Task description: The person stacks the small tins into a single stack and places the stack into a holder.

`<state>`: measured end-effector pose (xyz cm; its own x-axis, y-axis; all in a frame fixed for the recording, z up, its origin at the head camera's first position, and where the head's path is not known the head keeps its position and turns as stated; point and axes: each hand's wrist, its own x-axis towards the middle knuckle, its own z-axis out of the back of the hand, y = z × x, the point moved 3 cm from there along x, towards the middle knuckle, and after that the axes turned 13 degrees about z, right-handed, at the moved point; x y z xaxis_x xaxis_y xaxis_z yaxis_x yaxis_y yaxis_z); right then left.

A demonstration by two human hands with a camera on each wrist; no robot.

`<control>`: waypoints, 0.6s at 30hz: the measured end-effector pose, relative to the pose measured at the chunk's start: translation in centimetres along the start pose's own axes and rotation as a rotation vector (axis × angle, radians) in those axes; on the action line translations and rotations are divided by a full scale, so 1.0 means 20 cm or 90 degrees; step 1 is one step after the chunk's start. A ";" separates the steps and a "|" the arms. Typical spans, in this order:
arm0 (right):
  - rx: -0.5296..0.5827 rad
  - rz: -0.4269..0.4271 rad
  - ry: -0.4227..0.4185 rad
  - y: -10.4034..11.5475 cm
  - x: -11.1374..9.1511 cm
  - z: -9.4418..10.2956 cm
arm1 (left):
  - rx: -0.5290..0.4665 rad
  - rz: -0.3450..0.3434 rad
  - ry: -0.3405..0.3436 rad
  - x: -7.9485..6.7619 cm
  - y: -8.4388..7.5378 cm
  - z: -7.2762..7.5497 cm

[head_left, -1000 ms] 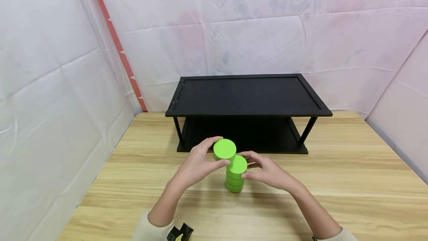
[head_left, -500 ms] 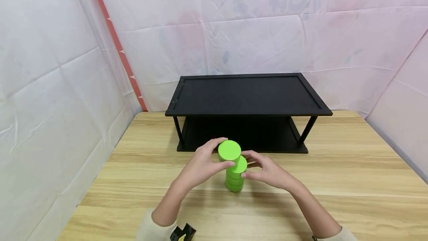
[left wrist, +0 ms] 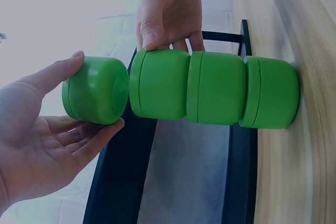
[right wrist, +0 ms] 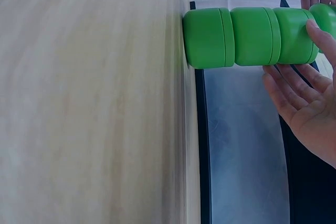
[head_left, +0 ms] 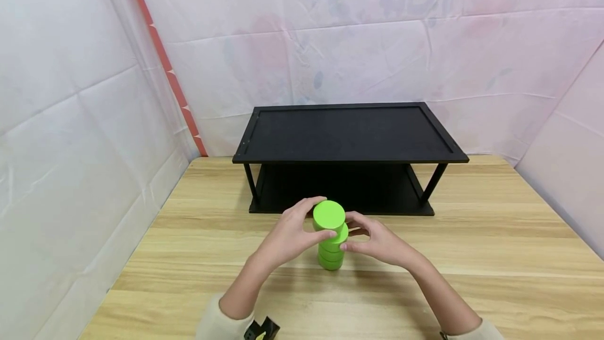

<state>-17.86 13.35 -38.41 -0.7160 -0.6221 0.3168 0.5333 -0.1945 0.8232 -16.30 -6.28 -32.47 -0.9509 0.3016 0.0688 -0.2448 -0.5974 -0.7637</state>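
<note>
Three round green lidded jars [head_left: 331, 253] stand stacked upright on the table. My left hand [head_left: 291, 235] holds another green jar [head_left: 329, 215] between thumb and fingers, just above the stack and slightly to its left. In the left wrist view, the base of this held jar [left wrist: 97, 90] is at the lid of the uppermost stacked jar [left wrist: 161, 85]; I cannot tell whether they touch. My right hand [head_left: 379, 240] steadies that uppermost jar from the right, with the thumb on the near side and the fingers [right wrist: 294, 90] around the far side.
Behind the stack stands a black two-tier shelf [head_left: 349, 133] on the wooden table [head_left: 189, 277]. White cloth walls [head_left: 85, 119] close in the back and sides. A black device [head_left: 261, 328] is strapped at the left sleeve.
My left hand has carried its jar to the right and slightly down, more nearly over the stack. The right hand and the stacked jars have stayed in place.
</note>
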 end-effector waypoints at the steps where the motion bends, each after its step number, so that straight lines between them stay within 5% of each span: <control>1: -0.001 0.000 0.000 0.00 0.00 0.00 | -0.002 0.001 0.001 0.00 0.00 0.00; 18: -0.002 0.000 -0.005 0.00 0.00 0.00 | -0.010 0.024 0.018 0.01 0.02 -0.05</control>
<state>-17.86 13.33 -38.44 -0.7198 -0.6157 0.3206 0.5347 -0.1973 0.8217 -16.32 -5.66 -33.41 -0.9539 0.2994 0.0219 -0.2052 -0.5968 -0.7757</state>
